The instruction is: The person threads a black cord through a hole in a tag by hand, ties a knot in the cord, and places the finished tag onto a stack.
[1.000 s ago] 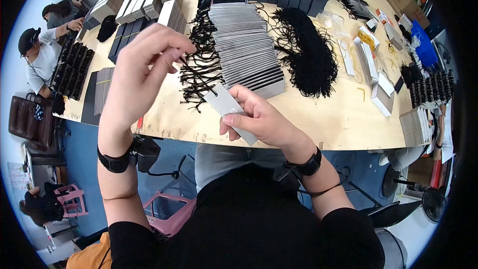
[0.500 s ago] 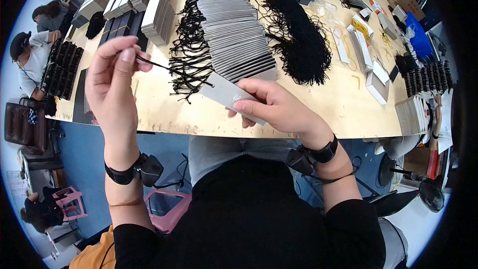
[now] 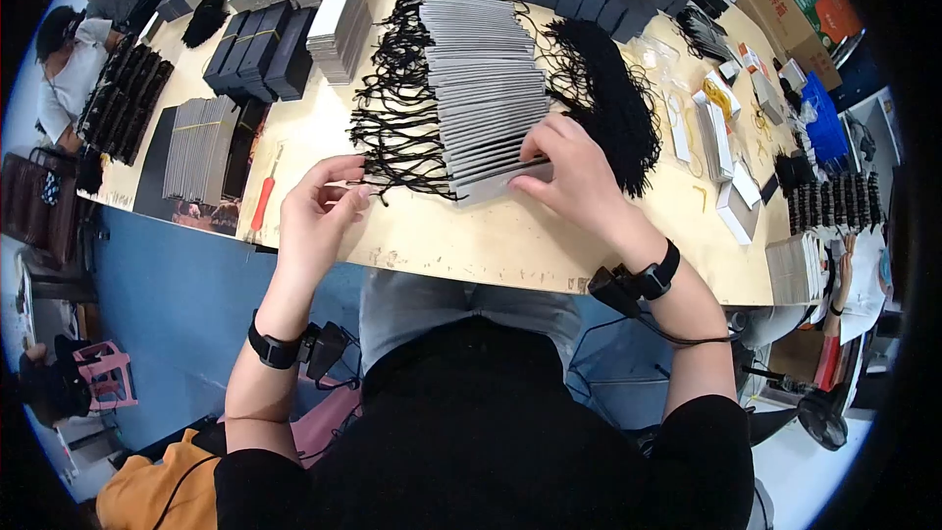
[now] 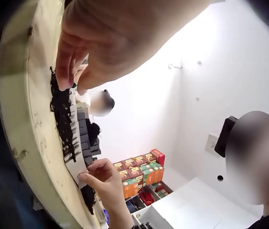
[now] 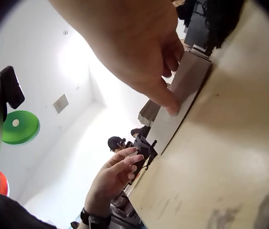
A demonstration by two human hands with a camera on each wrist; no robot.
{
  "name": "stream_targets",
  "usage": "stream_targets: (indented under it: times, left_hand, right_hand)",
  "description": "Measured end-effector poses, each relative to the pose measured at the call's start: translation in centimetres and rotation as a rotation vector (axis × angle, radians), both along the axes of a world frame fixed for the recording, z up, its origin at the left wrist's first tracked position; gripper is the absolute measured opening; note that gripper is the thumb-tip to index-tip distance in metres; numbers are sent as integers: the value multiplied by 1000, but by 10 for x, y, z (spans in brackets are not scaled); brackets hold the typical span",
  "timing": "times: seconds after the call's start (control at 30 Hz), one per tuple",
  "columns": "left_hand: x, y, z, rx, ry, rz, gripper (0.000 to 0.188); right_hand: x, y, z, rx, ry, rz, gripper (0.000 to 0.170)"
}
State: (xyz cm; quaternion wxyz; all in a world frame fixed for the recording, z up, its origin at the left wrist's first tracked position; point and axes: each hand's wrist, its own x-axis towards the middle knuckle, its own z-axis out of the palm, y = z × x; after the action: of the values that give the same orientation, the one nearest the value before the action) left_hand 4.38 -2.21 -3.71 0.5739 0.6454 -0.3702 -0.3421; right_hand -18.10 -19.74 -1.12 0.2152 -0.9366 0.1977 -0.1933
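My right hand (image 3: 574, 172) is at the front right corner of a long row of grey card tags (image 3: 486, 79). Its thumb lies on the face of the frontmost grey tag (image 5: 187, 81), and its curled fingers are at the upper edge, pinching it. Black cords (image 3: 397, 128) trail left from the row across the table. Beside their near ends is my left hand (image 3: 322, 211), its fingers bent and a gap showing between fingertip and thumb in the left wrist view. One cord end comes right up to these fingertips.
A red-handled tool (image 3: 263, 202) lies left of my left hand, near banded grey tags (image 3: 199, 149). A heap of black cords (image 3: 608, 103) is right of the row. Dark boxes (image 3: 257, 54) and white stacks (image 3: 339, 29) stand further back. Other people sit at the far left.
My right hand has carried the grey tag up from the table's front edge to the near end of the row. The left hand came down from its raised position, and the cord it held now lies lower.
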Motion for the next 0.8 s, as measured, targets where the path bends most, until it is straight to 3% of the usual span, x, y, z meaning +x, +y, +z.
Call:
stream_targets:
  times: [0.13, 0.27, 0.33, 0.37, 0.4, 0.47, 0.5, 0.57, 0.7, 0.73, 0.77, 0.8]
  left_hand:
    - [11, 26, 13, 95, -323, 103, 23]
    - [28, 64, 28, 122, -381, 238, 19]
    - [42, 78, 24, -47, -530, 502, 21]
    - [51, 83, 27, -49, -670, 593, 25]
    - [63, 90, 27, 45, -783, 639, 40]
    - [83, 89, 32, 202, -1048, 725, 68]
    - [90, 85, 34, 200, -1047, 728, 68]
    - [104, 73, 38, 350, -1112, 667, 91]
    - [135, 60, 39, 528, -1017, 572, 93]
    - [140, 63, 40, 528, -1020, 570, 93]
    - [146, 65, 41, 444, -878, 561, 92]
    - [150, 67, 44, 363, -735, 547, 90]
  right_hand:
    - [4, -1, 4, -79, 75, -66, 26]
    - [16, 12, 26, -93, 1, -34, 25]
    - [27, 18, 37, -46, -35, -27, 24]
    - [32, 21, 43, 6, -64, -44, 22]
    - [41, 26, 51, -1, -64, -36, 22]
    - [68, 45, 66, 211, -98, 118, 20]
    - [82, 53, 68, 236, -99, 192, 19]
    - [112, 63, 69, 246, -102, 342, 16]
    - [162, 76, 51, 437, -85, 359, 17]
    - [170, 76, 47, 589, -34, 328, 18]
    - [177, 75, 42, 742, 15, 294, 19]
    - [183, 74, 36, 747, 11, 289, 19]
